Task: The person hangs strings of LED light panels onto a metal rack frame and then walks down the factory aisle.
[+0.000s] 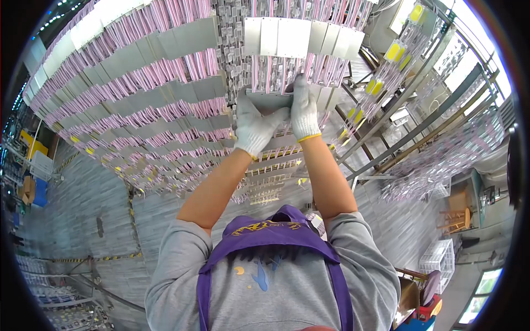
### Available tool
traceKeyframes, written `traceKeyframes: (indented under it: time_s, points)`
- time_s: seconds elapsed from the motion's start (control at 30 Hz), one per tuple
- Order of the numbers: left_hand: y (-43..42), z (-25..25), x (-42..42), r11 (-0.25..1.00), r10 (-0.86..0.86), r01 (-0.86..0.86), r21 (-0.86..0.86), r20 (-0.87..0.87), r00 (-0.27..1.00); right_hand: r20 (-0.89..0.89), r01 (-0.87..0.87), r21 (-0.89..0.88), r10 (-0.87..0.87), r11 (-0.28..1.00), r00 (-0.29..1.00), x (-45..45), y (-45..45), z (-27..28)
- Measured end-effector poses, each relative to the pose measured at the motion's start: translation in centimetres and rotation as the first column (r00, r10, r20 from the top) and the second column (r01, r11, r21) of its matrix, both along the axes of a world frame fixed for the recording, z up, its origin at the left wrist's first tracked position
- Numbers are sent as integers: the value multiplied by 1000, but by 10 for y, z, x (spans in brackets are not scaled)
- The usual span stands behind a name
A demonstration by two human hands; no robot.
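My left hand (255, 127), in a white knitted glove, grips the left side of a flat grey panel (270, 101), its thumb reaching toward the middle. On the panel's right side my right hand (304, 110), gloved the same way with a yellow cuff, closes with its fingers pointing up. The panel hangs within rows of similar pieces. Just above it, pink and white wires (265, 74) run up to a row of pale flat panels (284, 37). Whether the hands hold one panel or several stacked together, I cannot tell.
Many rows of grey panels (187, 38) with pink wires hang on the left. Strings of yellow pieces (393, 52) hang at the right beside metal rails (425, 121). A wooden stool (457, 219) and a white crate (438, 265) stand on the right.
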State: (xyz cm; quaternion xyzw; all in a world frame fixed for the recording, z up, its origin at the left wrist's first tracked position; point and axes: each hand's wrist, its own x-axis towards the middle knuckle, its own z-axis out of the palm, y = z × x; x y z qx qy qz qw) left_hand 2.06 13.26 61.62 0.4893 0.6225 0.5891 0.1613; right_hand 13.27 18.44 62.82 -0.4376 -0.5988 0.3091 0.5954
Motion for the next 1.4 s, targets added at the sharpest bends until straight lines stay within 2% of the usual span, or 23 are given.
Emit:
traceKeyframes:
  time_s: [0.07,0.17,0.27,0.4,0.47,0.5,0.53,0.57,0.6,0.63,0.67,0.73,0.8,0.87,0.93,0.97,1.0,1.07,1.1,1.13,1.2,1.33,1.4]
  points:
    - [2,17,-7,946,-145,146,-289,24,989,-188,-179,-357,118,917,975,7,7,4]
    - [26,-4,-25,920,-294,282,-271,-3,956,-385,-363,-269,246,892,890,11,12,3]
    - [21,7,-31,872,-428,445,-203,120,896,-546,-625,-253,424,739,722,25,19,-16]
    - [11,13,-17,947,-242,238,-213,9,970,-368,-495,-91,433,864,823,25,8,-17]
    - [8,2,-3,975,-134,126,-186,-31,991,6,-29,5,29,1000,1000,11,-3,-14]
    - [13,-14,3,997,-23,17,-81,-65,998,45,103,135,-110,985,993,4,3,-26]
    - [13,-20,9,996,91,-89,28,-86,992,44,105,136,-112,985,993,-2,-2,-23]
    - [11,-27,13,956,236,-178,232,-254,938,18,147,114,-150,982,988,-7,-10,-20]
    - [23,-39,9,956,238,-180,231,-253,938,-7,187,90,-188,978,982,-13,-20,-15]
    - [35,-42,4,991,-41,36,130,41,998,44,176,25,-177,984,983,-24,-34,-10]
    - [36,-50,2,991,-68,65,117,22,997,84,186,22,-187,982,979,-28,-33,-21]
    - [21,-32,2,988,-121,122,90,-16,993,-75,284,326,-275,902,959,-34,-42,-16]
    - [10,-22,-8,987,-163,163,7,-44,986,-80,303,432,-298,850,951,-20,-37,-14]
    - [7,-20,-25,965,-262,263,3,78,962,-86,314,526,-318,791,944,-7,-28,-11]
    - [8,-24,-37,827,-548,551,115,389,740,-83,-27,125,37,992,996,2,-15,-3]
    - [10,-31,-40,761,-617,615,207,523,588,-24,-150,73,152,986,988,9,-10,-1]
    - [11,-30,-42,760,-620,615,211,520,588,-23,-150,78,152,986,988,12,0,-3]
    - [7,-30,-43,713,-647,656,247,594,478,-395,-500,31,470,866,789,14,16,-16]
    - [7,-29,-44,714,-647,655,247,592,481,-530,-572,3,486,820,695,15,11,-10]
    - [8,-28,-44,711,-647,672,207,566,511,-529,-574,7,490,819,693,19,10,-11]
    - [10,-26,-44,705,-649,698,124,511,564,-187,-447,-42,432,894,882,31,11,-11]
    - [7,-21,-44,664,-669,737,125,539,512,-328,-547,8,519,837,789,36,2,-3]
    - [8,-25,-44,639,-694,752,164,544,471,-272,-601,15,582,799,766,36,5,-11]
